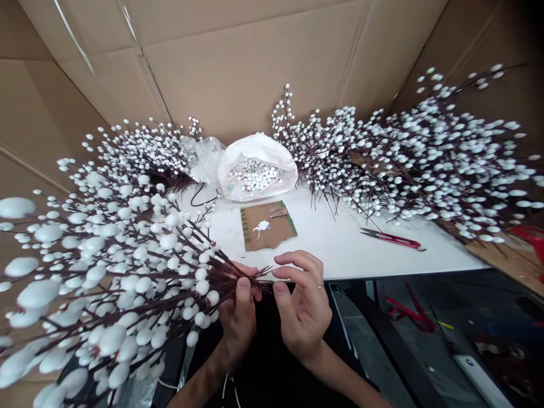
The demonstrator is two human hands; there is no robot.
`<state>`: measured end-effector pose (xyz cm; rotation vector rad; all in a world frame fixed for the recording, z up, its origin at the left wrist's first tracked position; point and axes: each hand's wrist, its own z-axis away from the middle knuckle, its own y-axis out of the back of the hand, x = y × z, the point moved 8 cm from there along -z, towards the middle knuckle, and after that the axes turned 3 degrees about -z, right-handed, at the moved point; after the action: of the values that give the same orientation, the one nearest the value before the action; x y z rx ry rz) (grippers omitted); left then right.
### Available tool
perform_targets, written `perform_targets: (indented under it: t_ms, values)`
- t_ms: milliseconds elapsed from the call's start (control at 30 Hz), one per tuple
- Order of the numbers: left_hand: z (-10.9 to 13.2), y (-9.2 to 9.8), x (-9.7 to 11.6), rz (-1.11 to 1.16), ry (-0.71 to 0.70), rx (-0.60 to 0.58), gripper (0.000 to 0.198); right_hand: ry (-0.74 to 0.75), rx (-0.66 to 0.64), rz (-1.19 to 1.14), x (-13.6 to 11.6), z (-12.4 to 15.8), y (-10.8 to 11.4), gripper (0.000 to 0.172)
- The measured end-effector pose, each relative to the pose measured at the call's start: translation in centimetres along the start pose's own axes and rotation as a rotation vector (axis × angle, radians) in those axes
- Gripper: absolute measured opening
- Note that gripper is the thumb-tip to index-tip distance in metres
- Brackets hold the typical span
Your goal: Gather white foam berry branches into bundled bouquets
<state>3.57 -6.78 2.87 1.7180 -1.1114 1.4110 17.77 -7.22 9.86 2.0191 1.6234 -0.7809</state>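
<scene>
Basically holding a bundle of dark twigs [170,266] studded with white foam berries, left hand [240,314] closed around the stem ends just off the near edge of the tabletop [340,243], sprays fanning out past its left edge. Right hand [304,303] half open just beside those stem tips, thumb and forefinger nearly pinching them, can't tell if actually touching. Scrap of brown cardboard [267,225] with a white glue blob mid-tabletop, open white bag of loose foam beads [257,167] at the far edge. Red snips [393,238] toward the right edge, more berry branches [425,164] heaped at the far right corner.
</scene>
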Motion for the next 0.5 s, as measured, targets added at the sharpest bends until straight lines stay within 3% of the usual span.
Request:
perform_targets:
  t_ms: [167, 300, 500]
  values:
    - [-0.2, -0.8, 1.2, 0.156, 0.048, -0.052, 0.015, 0.091, -0.229, 0.030, -1.1, -1.0, -0.4, 0.025]
    - [-0.1, -1.5, 1.0, 0.200, 0.104, -0.156, 0.014, 0.149, -0.214, 0.113, -2.0, -1.0, 0.0, 0.028]
    - [0.1, -1.2, 1.1, 0.011, 0.063, -0.233, 0.018, 0.261, -0.272, 0.363, -3.0, -1.0, -0.3, 0.020]
